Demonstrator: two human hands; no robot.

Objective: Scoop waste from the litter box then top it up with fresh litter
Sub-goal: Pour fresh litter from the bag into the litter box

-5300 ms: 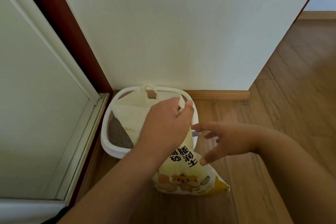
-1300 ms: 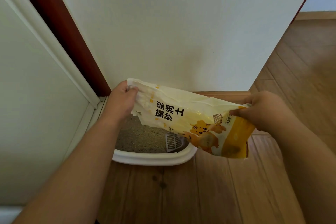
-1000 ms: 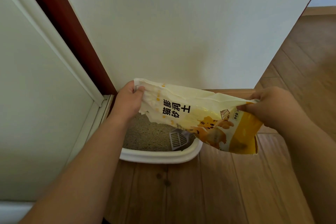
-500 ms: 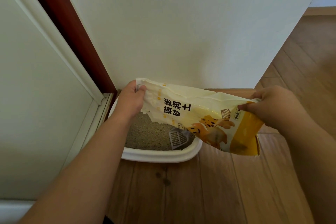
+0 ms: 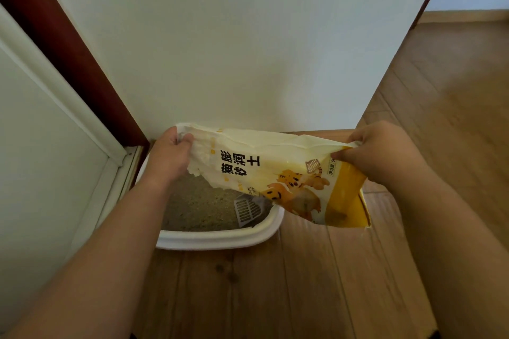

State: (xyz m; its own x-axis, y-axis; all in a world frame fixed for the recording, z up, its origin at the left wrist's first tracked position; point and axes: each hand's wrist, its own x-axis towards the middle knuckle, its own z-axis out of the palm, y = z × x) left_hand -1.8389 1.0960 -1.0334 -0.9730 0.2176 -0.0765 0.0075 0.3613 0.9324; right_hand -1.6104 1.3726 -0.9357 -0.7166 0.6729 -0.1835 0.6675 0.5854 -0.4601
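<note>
A white and yellow litter bag point(image 5: 278, 168) with cartoon cats printed on it hangs sideways above the white litter box point(image 5: 220, 238). My left hand point(image 5: 169, 157) grips the bag's torn open end, low over the box. My right hand point(image 5: 381, 153) pinches the bag's bottom corner and holds it up. Grey-beige litter point(image 5: 195, 206) fills the box. A white slotted scoop point(image 5: 246, 209) lies in the litter at the box's right side, partly under the bag.
The litter box stands in a corner on the wooden floor point(image 5: 303, 283), against a white wall point(image 5: 248, 49). A white door panel point(image 5: 41, 159) and dark red frame point(image 5: 68, 58) run along the left. Open floor stretches to the right.
In the oldest frame the bag stood upright in the box. Both hands have since lifted and tipped it sideways over the litter. Over the last second it has barely moved.
</note>
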